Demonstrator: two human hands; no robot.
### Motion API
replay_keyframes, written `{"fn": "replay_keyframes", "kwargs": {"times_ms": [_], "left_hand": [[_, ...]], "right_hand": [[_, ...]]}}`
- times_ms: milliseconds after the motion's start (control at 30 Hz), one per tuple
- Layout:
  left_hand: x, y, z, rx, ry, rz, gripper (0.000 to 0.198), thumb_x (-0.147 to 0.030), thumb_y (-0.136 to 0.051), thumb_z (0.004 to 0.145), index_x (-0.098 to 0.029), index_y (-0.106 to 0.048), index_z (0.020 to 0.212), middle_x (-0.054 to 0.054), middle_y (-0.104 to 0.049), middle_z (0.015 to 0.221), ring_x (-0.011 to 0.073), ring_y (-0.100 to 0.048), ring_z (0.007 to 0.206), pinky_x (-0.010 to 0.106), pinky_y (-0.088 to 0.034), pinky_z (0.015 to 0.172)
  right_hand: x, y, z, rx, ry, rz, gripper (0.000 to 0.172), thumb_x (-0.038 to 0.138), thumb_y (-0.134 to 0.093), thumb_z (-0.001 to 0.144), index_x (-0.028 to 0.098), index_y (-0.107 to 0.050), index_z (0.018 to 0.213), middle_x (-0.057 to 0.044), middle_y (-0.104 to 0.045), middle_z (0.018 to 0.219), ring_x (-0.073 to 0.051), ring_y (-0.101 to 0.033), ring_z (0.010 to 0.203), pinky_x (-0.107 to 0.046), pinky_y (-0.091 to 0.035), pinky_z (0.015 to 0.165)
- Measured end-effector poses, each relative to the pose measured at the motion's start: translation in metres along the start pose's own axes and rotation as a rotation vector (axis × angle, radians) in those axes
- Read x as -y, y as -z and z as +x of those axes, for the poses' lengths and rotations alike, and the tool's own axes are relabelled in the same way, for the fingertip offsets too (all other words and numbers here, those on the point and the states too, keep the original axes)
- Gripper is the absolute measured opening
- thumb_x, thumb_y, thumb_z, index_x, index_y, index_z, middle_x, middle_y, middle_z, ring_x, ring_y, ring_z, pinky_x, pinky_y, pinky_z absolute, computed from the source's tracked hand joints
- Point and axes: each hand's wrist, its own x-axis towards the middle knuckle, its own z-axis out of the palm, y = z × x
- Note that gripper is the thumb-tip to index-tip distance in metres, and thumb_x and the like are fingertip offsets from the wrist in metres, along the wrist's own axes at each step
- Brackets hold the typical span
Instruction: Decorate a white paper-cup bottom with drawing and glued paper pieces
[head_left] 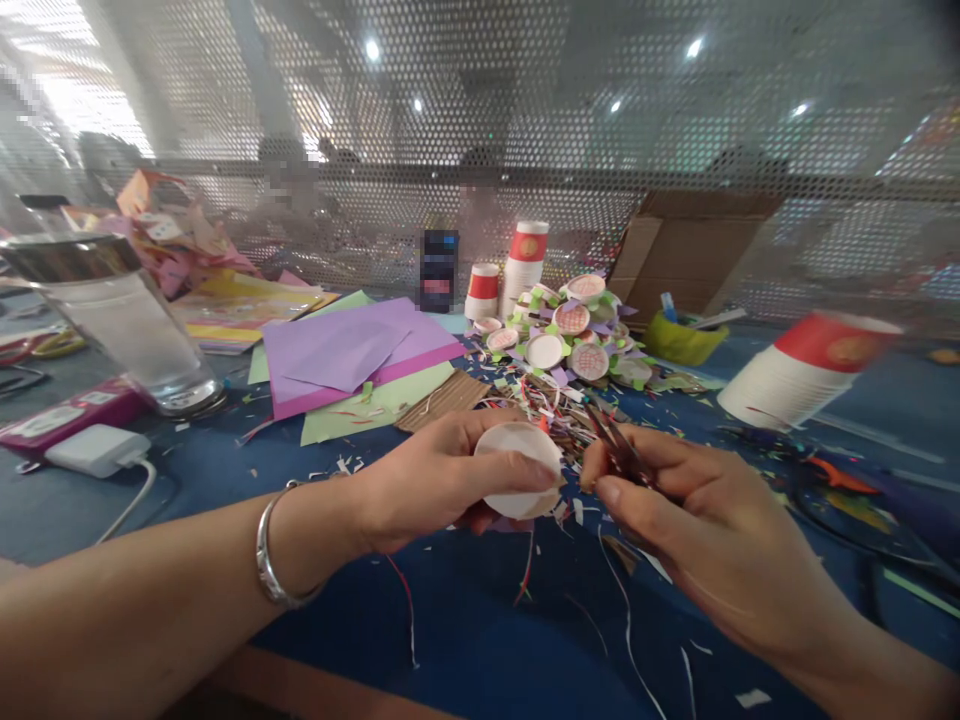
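My left hand (442,480) is closed round a small white paper cup (517,470), bottom toward me, just above the blue table (465,640). A silver bangle sits on that wrist. My right hand (675,500) is pinched shut on thin dark red paper strips (619,450) right beside the cup. Loose paper shreds (540,400) lie scattered under and behind both hands.
A pile of decorated cup flowers (574,335) and stacked red-and-white cups (521,255) stand behind. A cup stack (802,370) lies tipped at right. Purple and green paper sheets (352,355), a glass jar (127,320), a white charger (97,450) and a cardboard box (690,250) surround the spot.
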Motion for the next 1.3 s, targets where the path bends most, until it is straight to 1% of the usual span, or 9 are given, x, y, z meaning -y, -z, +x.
{"fn": "replay_keyframes", "kwargs": {"times_ms": [133,267,500,667,800,1000,1100,1200,1300], "left_hand": [[-0.001,-0.001,0.000,-0.002,-0.050,0.028,0.015,-0.028,-0.073,0.081,-0.016,-0.064,0.080,-0.005,-0.056,0.062,0.0053,-0.045,0.051,0.018,-0.032,0.045],[0.000,0.000,0.000,-0.018,-0.098,0.080,0.011,-0.023,-0.071,0.081,-0.016,-0.062,0.079,-0.006,-0.053,0.062,0.0053,-0.044,0.054,0.018,-0.032,0.047],[0.005,0.001,0.001,-0.005,-0.184,0.404,0.020,-0.029,-0.071,0.083,-0.013,-0.066,0.094,0.000,-0.060,0.078,0.0106,-0.051,0.068,0.024,-0.040,0.060],[0.008,-0.003,0.000,0.010,-0.175,0.332,0.026,-0.035,-0.071,0.085,-0.014,-0.061,0.097,-0.002,-0.057,0.076,0.0099,-0.050,0.067,0.023,-0.040,0.058],[0.009,-0.006,-0.001,0.007,-0.162,0.248,0.030,-0.028,-0.073,0.083,-0.016,-0.054,0.103,-0.004,-0.058,0.078,0.0090,-0.052,0.068,0.022,-0.043,0.061],[0.009,-0.001,0.002,-0.032,-0.149,0.228,0.022,-0.027,-0.072,0.081,-0.014,-0.060,0.095,-0.003,-0.058,0.077,0.0089,-0.053,0.069,0.023,-0.042,0.063],[0.008,0.000,0.003,0.010,-0.102,0.273,0.019,-0.025,-0.070,0.079,-0.014,-0.064,0.092,-0.002,-0.060,0.078,0.0104,-0.055,0.072,0.024,-0.043,0.065],[0.008,-0.001,0.002,0.047,-0.055,0.352,0.016,-0.023,-0.070,0.075,-0.015,-0.063,0.087,-0.003,-0.059,0.075,0.0103,-0.054,0.068,0.024,-0.043,0.062],[0.008,-0.003,0.003,0.051,-0.064,0.404,0.010,-0.022,-0.068,0.076,-0.016,-0.063,0.083,-0.004,-0.058,0.071,0.0088,-0.052,0.065,0.022,-0.042,0.059]], "right_hand": [[0.000,0.000,0.000,-0.047,0.003,-0.040,0.019,0.041,-0.062,0.093,0.026,-0.070,0.085,-0.001,-0.063,0.074,-0.014,-0.053,0.062,-0.026,-0.041,0.053],[0.003,-0.005,0.000,-0.052,0.025,-0.009,0.014,0.039,-0.067,0.092,0.026,-0.071,0.088,0.000,-0.069,0.077,-0.014,-0.060,0.067,-0.024,-0.048,0.059],[0.002,-0.010,0.002,0.005,0.063,-0.012,0.009,0.031,-0.067,0.089,0.023,-0.068,0.085,0.003,-0.065,0.069,-0.009,-0.056,0.059,-0.017,-0.045,0.053],[0.002,-0.012,0.003,0.001,0.079,-0.052,0.005,0.022,-0.064,0.084,0.022,-0.066,0.079,0.005,-0.059,0.065,-0.008,-0.051,0.058,-0.017,-0.043,0.052],[0.005,-0.013,0.003,-0.001,0.091,-0.003,0.007,0.022,-0.062,0.084,0.022,-0.063,0.077,0.006,-0.057,0.063,-0.006,-0.046,0.052,-0.016,-0.040,0.048],[0.003,-0.010,0.003,-0.060,0.102,-0.037,0.013,0.034,-0.066,0.090,0.022,-0.067,0.085,0.002,-0.067,0.074,-0.009,-0.059,0.065,-0.017,-0.049,0.058],[0.002,-0.011,0.003,-0.070,0.084,-0.051,0.016,0.038,-0.068,0.090,0.022,-0.068,0.092,0.000,-0.070,0.079,-0.010,-0.063,0.066,-0.018,-0.050,0.059],[0.003,-0.013,0.004,-0.042,0.083,-0.082,0.018,0.039,-0.068,0.089,0.021,-0.068,0.088,0.001,-0.067,0.072,-0.009,-0.059,0.061,-0.018,-0.047,0.053],[0.004,-0.014,0.005,-0.020,0.089,-0.127,0.016,0.036,-0.065,0.090,0.021,-0.067,0.084,0.005,-0.059,0.063,-0.007,-0.046,0.051,-0.019,-0.038,0.045]]}}
